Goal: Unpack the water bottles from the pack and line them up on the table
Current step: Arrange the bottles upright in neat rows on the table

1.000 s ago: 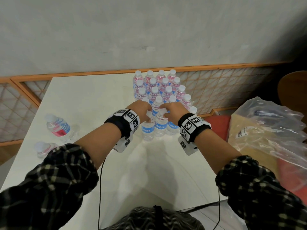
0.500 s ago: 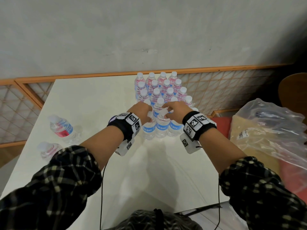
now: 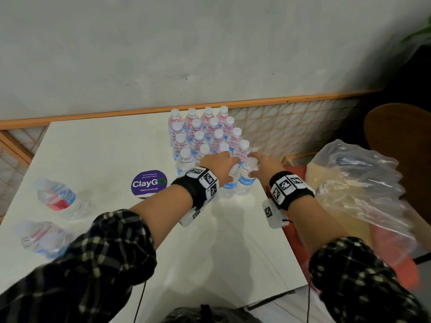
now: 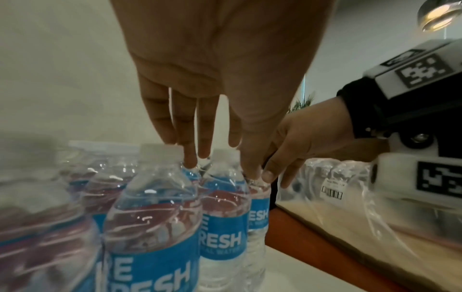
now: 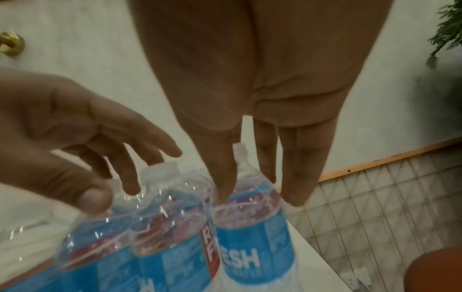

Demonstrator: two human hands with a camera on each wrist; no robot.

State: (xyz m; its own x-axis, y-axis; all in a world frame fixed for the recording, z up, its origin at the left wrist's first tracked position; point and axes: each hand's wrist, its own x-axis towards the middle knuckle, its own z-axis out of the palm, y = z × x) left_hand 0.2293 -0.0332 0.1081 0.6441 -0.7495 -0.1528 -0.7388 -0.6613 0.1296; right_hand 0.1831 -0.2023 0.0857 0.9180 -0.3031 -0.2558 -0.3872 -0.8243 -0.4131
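A shrink-wrapped pack of water bottles (image 3: 205,136) with blue and red labels stands at the back right of the white table (image 3: 105,148). Both hands reach over its front right corner. My left hand (image 3: 220,165) has nearly straight fingers; its fingertips (image 4: 190,164) and thumb touch the plastic wrap between the caps. My right hand (image 3: 258,167) straddles the front right bottle (image 5: 255,247), thumb on its wrapped shoulder and fingers behind the neck. The two thumbs sit side by side. Torn white wrap bunches by the right hand.
Two loose bottles (image 3: 58,199) (image 3: 39,236) lie on their sides at the table's left. A purple round sticker (image 3: 149,183) is on the tabletop. A clear plastic bag (image 3: 356,183) lies off the right edge, and a brown chair (image 3: 401,136) stands behind it.
Both hands have shifted from the front middle bottles to the pack's front right corner. The left arm no longer covers the purple sticker.
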